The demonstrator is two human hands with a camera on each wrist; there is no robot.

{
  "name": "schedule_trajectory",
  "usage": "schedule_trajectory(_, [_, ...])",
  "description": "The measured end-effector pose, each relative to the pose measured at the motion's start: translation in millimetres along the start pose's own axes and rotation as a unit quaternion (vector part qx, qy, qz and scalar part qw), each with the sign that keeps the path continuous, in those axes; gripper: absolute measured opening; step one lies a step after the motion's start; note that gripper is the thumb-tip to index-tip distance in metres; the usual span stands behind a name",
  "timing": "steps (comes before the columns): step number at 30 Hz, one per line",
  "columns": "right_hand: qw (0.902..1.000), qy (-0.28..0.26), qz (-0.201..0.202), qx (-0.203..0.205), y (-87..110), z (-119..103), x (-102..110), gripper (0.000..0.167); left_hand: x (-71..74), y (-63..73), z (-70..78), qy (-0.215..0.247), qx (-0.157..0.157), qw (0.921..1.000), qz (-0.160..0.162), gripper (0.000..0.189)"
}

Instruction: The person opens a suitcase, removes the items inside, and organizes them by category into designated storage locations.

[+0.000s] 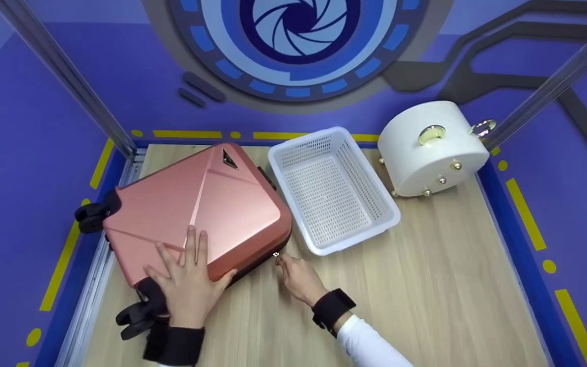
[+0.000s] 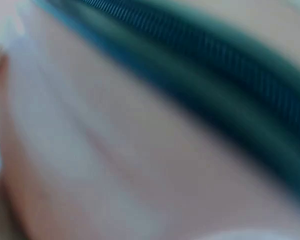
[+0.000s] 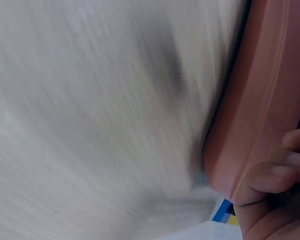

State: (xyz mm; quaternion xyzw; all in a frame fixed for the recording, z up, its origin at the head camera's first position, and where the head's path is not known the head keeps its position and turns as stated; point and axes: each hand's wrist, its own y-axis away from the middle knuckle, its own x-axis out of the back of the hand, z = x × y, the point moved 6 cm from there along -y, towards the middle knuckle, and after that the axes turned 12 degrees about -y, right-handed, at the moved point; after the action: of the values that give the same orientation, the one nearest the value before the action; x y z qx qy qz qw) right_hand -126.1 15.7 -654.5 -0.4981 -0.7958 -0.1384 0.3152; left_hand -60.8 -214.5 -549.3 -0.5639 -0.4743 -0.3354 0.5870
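A pink hard-shell suitcase [image 1: 242,188] lies flat on the left of the table, its black wheels toward the left. My left hand [image 1: 189,285] rests on the shell near the front edge, fingers spread and straight. At the suitcase's front right corner, my right hand [image 1: 298,278] pinches a small metal zipper pull [image 1: 276,254]. The dark zipper [image 2: 215,47] runs along the suitcase side in the blurred left wrist view. Curled fingers of the right hand [image 3: 277,177] show beside the pink shell [image 3: 250,110] in the right wrist view; the pull is hidden there.
A white perforated plastic basket [image 1: 306,224] stands just right of the suitcase. Further right, by the back corner, is a white rounded case [image 1: 421,148] with a ring handle and gold studs. Blue panels [image 1: 120,76] wall in the wooden tabletop [image 1: 426,285].
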Motion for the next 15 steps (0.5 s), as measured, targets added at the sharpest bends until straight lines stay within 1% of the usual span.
schedule_trajectory(2, [0.9999,-0.01,0.011,-0.004,0.7,1.2,0.0,0.019,1.4,0.0,-8.4,0.013,-0.01,0.9991,-0.04,0.115])
schedule_trajectory(3, [0.9998,-0.008,0.016,-0.003,0.6,1.6,0.2,0.018,1.5,0.3,-12.6,0.019,-0.012,0.9982,-0.055,0.115])
schedule_trajectory(5, [0.9997,-0.002,0.025,-0.005,0.1,1.9,1.6,0.018,1.1,2.3,-19.2,0.035,-0.015,0.9967,-0.072,0.116])
schedule_trajectory(7, [0.9995,0.007,0.029,-0.008,-1.7,1.4,3.2,0.017,0.2,5.6,-22.4,0.046,-0.015,0.9962,-0.072,0.117])
schedule_trajectory(8, [0.9996,0.007,0.026,-0.013,-3.4,0.8,4.0,0.018,-0.4,7.4,-23.0,0.049,-0.014,0.9964,-0.068,0.118])
schedule_trajectory(10, [0.9996,0.001,0.017,-0.021,-7.7,-1.2,5.9,0.02,-0.6,11.3,-22.9,0.04,-0.009,0.9981,-0.047,0.117])
schedule_trajectory(13, [0.9994,-0.006,0.006,-0.033,-17.1,-4.8,10.5,0.022,0.6,14.8,-20.0,0.015,0.006,0.9999,0.004,0.111])
schedule_trajectory(15, [0.9992,0.001,0.007,-0.039,-24.7,-6.2,14.9,0.02,1.7,14.8,-14.7,0.007,0.02,0.9992,0.034,0.109])
